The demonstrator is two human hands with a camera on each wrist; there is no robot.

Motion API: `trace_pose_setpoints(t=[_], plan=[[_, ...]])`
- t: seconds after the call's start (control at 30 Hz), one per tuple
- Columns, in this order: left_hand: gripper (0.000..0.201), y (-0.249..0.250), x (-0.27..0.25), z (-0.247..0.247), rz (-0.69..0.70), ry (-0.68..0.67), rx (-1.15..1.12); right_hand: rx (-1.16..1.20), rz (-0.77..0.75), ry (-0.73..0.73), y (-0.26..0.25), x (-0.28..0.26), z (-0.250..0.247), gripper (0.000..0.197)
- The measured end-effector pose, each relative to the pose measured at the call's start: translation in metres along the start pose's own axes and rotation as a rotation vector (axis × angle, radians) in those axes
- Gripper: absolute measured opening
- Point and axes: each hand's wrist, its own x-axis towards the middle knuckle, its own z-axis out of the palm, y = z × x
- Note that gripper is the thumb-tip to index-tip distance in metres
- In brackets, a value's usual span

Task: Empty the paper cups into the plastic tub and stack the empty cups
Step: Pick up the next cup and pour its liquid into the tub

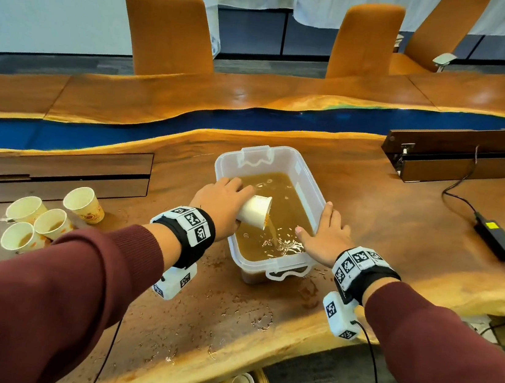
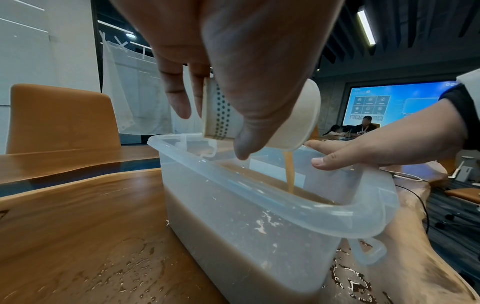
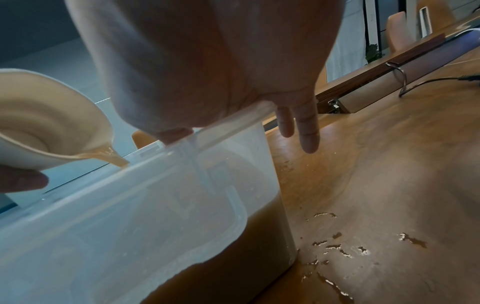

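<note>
Paper cup [image 1: 253, 209] tipped on its side over the near end of the plastic tub [image 1: 226, 163], pouring a thin brown stream; gripped round the wall by the left hand [image 1: 222, 202], thumb under, fingers over. Light, thin-walled, probably crushable and slick when wet: best held mid-wall with a gentle squeeze. Right hand [image 1: 324, 233] flat, fingers straight, pressed on the tub's right rim to steady it. Tub roughly half full of brown liquid, likely heavy and prone to slosh. Left of the tub, four more cups [image 1: 49, 216], some holding liquid. Around the tub, spilled droplets on the wooden table [image 1: 387, 209]. Right of the tub, a power adapter [image 1: 495, 238] with cable, well apart but at risk from splashes.
</note>
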Motion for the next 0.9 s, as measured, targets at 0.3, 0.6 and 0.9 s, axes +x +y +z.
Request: trace_pose_setpoints(t=[0.3, 0.6, 0.9], plan=[[0.070, 0.007, 0.001, -0.007, 0.096, 0.008, 0.145, -0.014, -0.008, 0.009, 0.000, -0.002, -0.001, 0.101], [0.062, 0.016, -0.009, 0.001, 0.206, -0.010, 0.289, -0.033, -0.007, 0.016, -0.003, -0.005, -0.002, 0.099], [0.064, 0.020, -0.008, 0.011, 0.114, -0.008, 0.188, -0.052, -0.019, 0.032, -0.005, -0.008, -0.003, 0.099]])
